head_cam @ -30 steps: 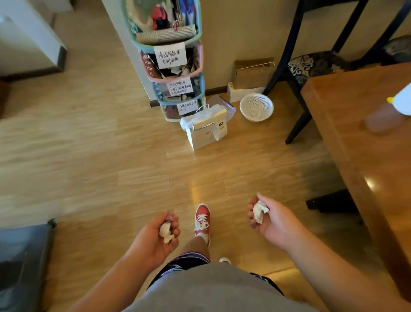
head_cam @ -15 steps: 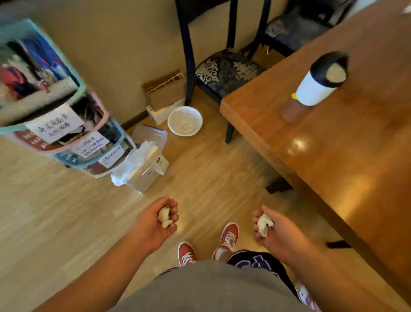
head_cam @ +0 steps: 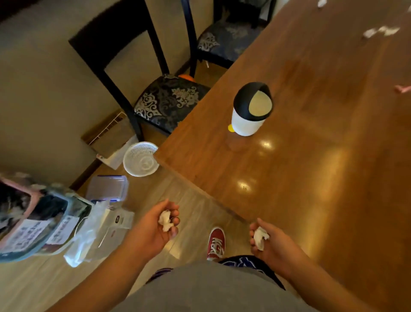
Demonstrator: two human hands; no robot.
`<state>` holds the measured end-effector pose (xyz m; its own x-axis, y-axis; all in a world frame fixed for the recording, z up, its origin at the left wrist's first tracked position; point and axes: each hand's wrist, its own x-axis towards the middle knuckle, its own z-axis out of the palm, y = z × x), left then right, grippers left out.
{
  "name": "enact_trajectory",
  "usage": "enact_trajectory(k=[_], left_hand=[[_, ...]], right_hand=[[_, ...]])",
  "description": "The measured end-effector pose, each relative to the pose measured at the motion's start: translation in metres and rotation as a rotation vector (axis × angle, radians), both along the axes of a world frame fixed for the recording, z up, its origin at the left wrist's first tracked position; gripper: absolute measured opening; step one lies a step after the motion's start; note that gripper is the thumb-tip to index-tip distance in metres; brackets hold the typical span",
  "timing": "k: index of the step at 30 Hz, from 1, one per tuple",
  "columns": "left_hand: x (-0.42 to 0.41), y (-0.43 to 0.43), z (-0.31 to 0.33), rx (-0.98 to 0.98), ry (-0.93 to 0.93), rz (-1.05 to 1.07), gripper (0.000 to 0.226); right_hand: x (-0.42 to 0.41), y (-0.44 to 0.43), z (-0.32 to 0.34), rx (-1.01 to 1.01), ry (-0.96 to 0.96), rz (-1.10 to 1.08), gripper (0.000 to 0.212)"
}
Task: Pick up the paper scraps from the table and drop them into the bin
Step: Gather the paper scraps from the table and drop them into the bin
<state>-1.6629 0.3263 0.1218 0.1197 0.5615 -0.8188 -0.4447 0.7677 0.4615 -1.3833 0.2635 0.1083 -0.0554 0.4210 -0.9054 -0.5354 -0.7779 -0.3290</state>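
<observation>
The small swing-lid bin (head_cam: 251,111) stands upright on the bench (head_cam: 311,156), ahead and up from both hands, nearer the right hand (head_cam: 270,245); that grip is curled round a crumpled paper scrap (head_cam: 260,237); the left hand (head_cam: 153,231) likewise clutches a paper wad (head_cam: 165,220); more loose scraps (head_cam: 381,31) lie at the bench's far end.

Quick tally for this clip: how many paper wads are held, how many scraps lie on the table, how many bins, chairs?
Held paper wads: 2, left wad and right wad
Scraps on table: 4 at least, blurred
Tabletop bin: 1
Chairs: 2, and
Total: 9
</observation>
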Motion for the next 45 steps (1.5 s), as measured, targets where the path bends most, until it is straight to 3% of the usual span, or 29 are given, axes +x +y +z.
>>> enact_trajectory(k=[11, 18, 22, 30, 32, 36, 41, 45], left_hand=[[-0.001, 0.081, 0.000, -0.075, 0.010, -0.023, 0.034], [0.015, 0.180, 0.002, -0.024, 0.006, -0.393, 0.026], [0.022, 0.233, 0.004, 0.015, 0.001, -0.617, 0.027], [0.028, 0.282, 0.005, -0.017, -0.011, -0.758, 0.027], [0.027, 0.286, 0.005, -0.031, -0.011, -0.774, 0.027], [0.022, 0.291, 0.008, -0.036, 0.008, -0.787, 0.026], [0.023, 0.291, 0.012, -0.023, 0.027, -0.759, 0.025], [0.050, 0.281, 0.024, 0.093, 0.086, -0.810, 0.018]], right_hand=[[-0.005, 0.119, 0.013, 0.095, 0.016, -0.014, 0.029], [0.009, 0.152, 0.002, 0.062, -0.102, -0.325, 0.026], [0.036, 0.177, 0.023, 0.188, -0.299, -0.618, 0.024], [0.068, 0.236, 0.119, 0.427, -1.069, -0.892, 0.027], [0.051, 0.258, 0.115, 0.478, -1.144, -0.854, 0.025], [0.005, 0.282, 0.071, 0.436, -1.179, -0.339, 0.036], [0.022, 0.256, 0.048, 0.384, -1.125, -0.364, 0.057], [0.038, 0.217, 0.029, 0.343, -1.067, -0.334, 0.047]])
